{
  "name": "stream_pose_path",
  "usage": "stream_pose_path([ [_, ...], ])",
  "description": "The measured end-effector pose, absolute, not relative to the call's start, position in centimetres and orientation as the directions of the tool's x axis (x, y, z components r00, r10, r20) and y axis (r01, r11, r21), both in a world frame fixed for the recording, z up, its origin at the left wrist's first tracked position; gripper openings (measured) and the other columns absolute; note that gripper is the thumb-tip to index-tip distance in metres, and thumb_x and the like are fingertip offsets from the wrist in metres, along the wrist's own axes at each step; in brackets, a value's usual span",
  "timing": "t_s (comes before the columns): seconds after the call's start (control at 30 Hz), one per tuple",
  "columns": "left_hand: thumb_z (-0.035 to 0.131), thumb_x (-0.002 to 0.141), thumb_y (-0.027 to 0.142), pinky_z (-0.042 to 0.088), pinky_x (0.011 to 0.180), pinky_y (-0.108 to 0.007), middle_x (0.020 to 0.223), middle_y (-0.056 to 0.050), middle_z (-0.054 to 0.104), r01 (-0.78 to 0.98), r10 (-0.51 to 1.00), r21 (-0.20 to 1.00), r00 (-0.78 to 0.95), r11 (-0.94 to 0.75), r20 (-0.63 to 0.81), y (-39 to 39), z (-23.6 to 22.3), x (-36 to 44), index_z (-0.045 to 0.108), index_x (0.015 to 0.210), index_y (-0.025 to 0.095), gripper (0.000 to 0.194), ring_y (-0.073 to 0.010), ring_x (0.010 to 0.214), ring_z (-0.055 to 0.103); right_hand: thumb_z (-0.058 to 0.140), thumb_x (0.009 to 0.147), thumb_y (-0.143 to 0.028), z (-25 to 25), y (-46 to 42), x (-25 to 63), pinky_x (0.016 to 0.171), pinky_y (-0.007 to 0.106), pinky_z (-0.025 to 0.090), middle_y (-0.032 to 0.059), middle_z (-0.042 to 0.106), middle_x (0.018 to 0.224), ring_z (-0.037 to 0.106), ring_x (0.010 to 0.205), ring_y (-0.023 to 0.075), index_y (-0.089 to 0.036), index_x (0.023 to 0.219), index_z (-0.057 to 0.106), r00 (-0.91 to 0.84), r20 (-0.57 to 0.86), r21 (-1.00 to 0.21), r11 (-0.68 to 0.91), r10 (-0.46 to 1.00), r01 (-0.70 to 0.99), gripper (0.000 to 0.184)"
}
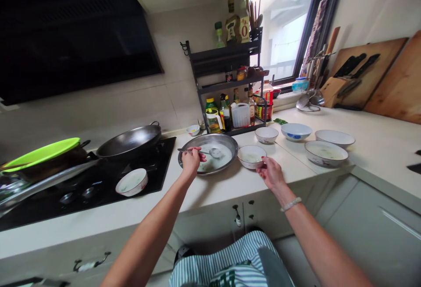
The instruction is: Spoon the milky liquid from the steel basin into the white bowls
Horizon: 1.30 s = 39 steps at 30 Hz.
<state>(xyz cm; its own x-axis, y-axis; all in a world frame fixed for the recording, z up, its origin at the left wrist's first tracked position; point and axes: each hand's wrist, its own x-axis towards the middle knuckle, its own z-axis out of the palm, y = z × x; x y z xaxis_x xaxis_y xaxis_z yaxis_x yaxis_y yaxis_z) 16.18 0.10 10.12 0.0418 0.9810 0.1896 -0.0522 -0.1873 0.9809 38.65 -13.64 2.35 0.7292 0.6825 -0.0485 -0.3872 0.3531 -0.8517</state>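
"What shows in your head view?"

"My left hand (pixel 191 161) is closed round the handle of a metal ladle (pixel 215 152), its scoop down in the milky liquid (pixel 226 155) of the steel basin (pixel 234 147). My right hand (pixel 271 174) pinches the rim of a white bowl (pixel 248 164), just right of that basin."

"Lifted, or resting?"

"I can't tell (no clear gap shows beneath it)."

"How would you handle this well?"

"I'd hold the bowl near the basin's edge, carry the scoop level and let drips fall inside first. My thumb should stay clear of the liquid."

"And the materials?"

"The basin is round and shiny, with sloping walls. My bowl looks like glazed ceramic, dark-lined at the lip and partly filled. The liquid seems thin, with darker flecks. A fuller bowl (pixel 324 161) sits farther right on the smooth, pale counter (pixel 292 161)."
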Motion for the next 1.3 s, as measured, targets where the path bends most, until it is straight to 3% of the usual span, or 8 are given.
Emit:
stream_pose_path([
  [0.23, 0.043, 0.081, 0.009, 0.049, 0.047, -0.024, 0.046, 0.002, 0.058, -0.121, 0.989, 0.982, -0.007, -0.147, 0.147, -0.3, 11.1, 15.9, 0.059, 0.072, 0.018, 0.020, -0.0138, 0.040, 0.057, 0.074, 0.057, -0.036, 2.6, -13.7, 38.5, 0.032, 0.017, 0.026, -0.0025, 0.055, 0.052, 0.050, 0.038, 0.0100, -0.020, 0.075, 0.051, 0.729, -0.057, -0.848, 0.353, 0.682, -0.396, 0.034],
  [0.53, 0.043, 0.080, 0.005, 0.053, 0.054, -0.024, 0.051, -0.001, 0.059, -0.214, 0.999, 0.976, -0.006, -0.040, 0.040, -0.7, 12.2, 16.0, 0.060, 0.074, 0.011, 0.019, -0.0114, 0.044, 0.058, 0.073, 0.057, -0.035, 2.5, -13.6, 38.6, 0.032, 0.017, 0.026, -0.0033, 0.055, 0.051, 0.050, 0.038, 0.0104, -0.020, 0.074, 0.051, 0.729, -0.055, -0.847, 0.356, 0.682, -0.396, 0.031],
  [1.0, 0.040, 0.083, 0.003, 0.047, 0.047, -0.018, 0.049, -0.003, 0.059, -0.231, 1.000, 0.973, 0.019, -0.013, 0.018, -1.8, 13.3, 16.4, 0.059, 0.074, 0.009, 0.022, -0.0093, 0.042, 0.056, 0.073, 0.057, -0.035, 2.4, -13.6, 38.7, 0.032, 0.017, 0.026, -0.0026, 0.055, 0.052, 0.050, 0.038, 0.0100, -0.019, 0.075, 0.052, 0.731, -0.051, -0.852, 0.353, 0.680, -0.388, 0.032],
  [1.3, 0.047, 0.078, 0.004, 0.051, 0.049, -0.020, 0.051, -0.002, 0.059, -0.224, 0.999, 0.974, 0.028, -0.015, 0.022, -1.5, 13.1, 16.4, 0.060, 0.075, 0.009, 0.015, -0.0104, 0.045, 0.059, 0.075, 0.060, -0.037, 2.3, -13.7, 38.7, 0.033, 0.017, 0.027, -0.0027, 0.055, 0.053, 0.050, 0.039, 0.0102, -0.020, 0.075, 0.051, 0.726, -0.038, -0.853, 0.356, 0.687, -0.382, 0.033],
])
